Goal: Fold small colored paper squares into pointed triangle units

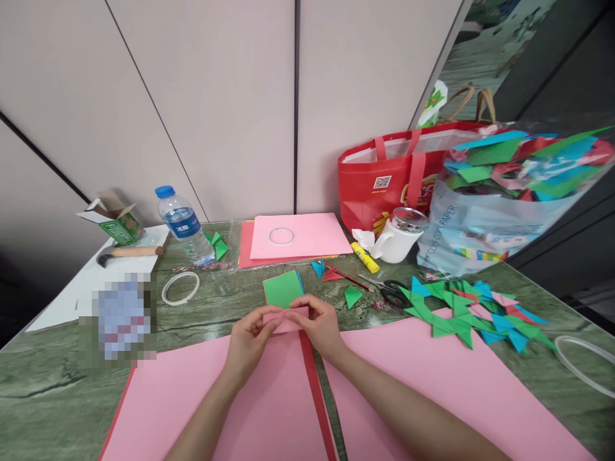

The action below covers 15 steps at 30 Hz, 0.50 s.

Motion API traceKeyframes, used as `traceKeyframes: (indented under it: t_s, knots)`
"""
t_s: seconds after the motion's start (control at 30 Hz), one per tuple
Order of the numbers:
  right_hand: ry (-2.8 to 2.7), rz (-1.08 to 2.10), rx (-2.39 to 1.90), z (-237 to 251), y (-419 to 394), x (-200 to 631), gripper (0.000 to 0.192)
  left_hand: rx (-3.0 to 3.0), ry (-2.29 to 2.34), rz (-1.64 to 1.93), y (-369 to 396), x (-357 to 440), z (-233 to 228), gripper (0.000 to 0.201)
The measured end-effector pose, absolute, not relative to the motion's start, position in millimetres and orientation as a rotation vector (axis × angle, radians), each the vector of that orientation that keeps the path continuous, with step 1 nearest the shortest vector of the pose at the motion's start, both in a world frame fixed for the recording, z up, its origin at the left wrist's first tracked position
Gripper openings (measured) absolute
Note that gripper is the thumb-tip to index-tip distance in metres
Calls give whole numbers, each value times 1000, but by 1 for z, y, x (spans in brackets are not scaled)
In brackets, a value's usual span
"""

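Observation:
Both my hands meet at the table's centre on a small pink paper piece (284, 320). My left hand (250, 340) pinches its left side and my right hand (318, 325) pinches its right side, fingertips nearly touching. Just beyond the piece lies a small stack of green paper squares (281, 288) with a blue one under it. Under my forearms lie large pink sheets (432, 378) and a red strip (314, 384).
A pile of folded green, blue and pink paper shapes (473, 312) lies at the right. Scissors (387, 289), a glue stick (364, 257), a white mug (398, 238), a water bottle (185, 225), tape rings (180, 287), a red bag (384, 179) and pink sheets (300, 235) stand behind.

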State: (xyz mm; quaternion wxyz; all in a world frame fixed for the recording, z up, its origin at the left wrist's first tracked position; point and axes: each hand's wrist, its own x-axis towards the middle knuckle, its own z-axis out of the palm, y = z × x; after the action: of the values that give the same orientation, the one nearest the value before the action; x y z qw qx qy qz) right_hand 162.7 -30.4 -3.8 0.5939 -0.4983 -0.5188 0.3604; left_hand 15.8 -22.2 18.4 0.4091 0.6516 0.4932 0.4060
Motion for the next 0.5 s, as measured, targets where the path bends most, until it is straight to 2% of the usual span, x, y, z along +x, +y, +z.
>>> traceKeyframes:
  t_s: [0.5]
  knots:
    - [-1200, 1041, -1129, -3, -26, 166, 16, 1542, 1217, 994, -20, 14, 12, 27]
